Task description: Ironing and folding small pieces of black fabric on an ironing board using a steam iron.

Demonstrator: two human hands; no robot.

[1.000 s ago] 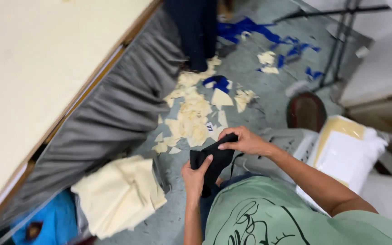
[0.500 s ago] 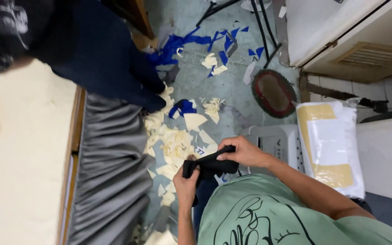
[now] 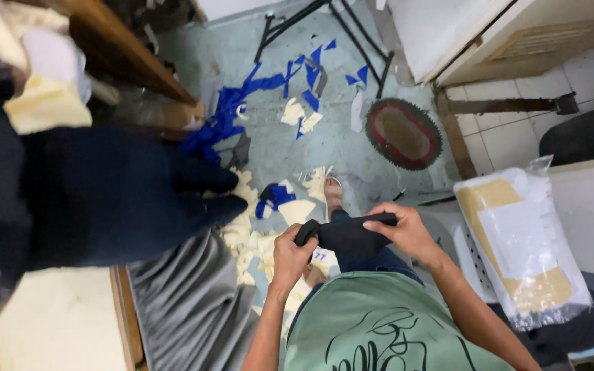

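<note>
Above the littered floor (image 3: 276, 148), between both hands: one small piece of black fabric (image 3: 346, 235), stretched level over the person's lap. Left hand (image 3: 293, 254): clenched on its rolled left end. Right hand (image 3: 407, 232): fingers curled over its right edge, grasping. Below: cream scraps (image 3: 256, 249), blue scraps (image 3: 242, 96). Right: plastic-wrapped bundle (image 3: 520, 247). Left: dark blue cloth (image 3: 125, 199), grey fabric (image 3: 187, 309).

Clear plastic package (image 3: 517, 247): lies at right, on white surface beside white perforated basket. Long flat rectangle, tilted, upper end toward wall. Contents: tan-yellow sheet with white sheet on top. Bag film crinkled, loose corner sticking up at top right.

Small white tag (image 3: 320, 256): just below dark folded cloth, blue marks on it, too small to read.
</note>
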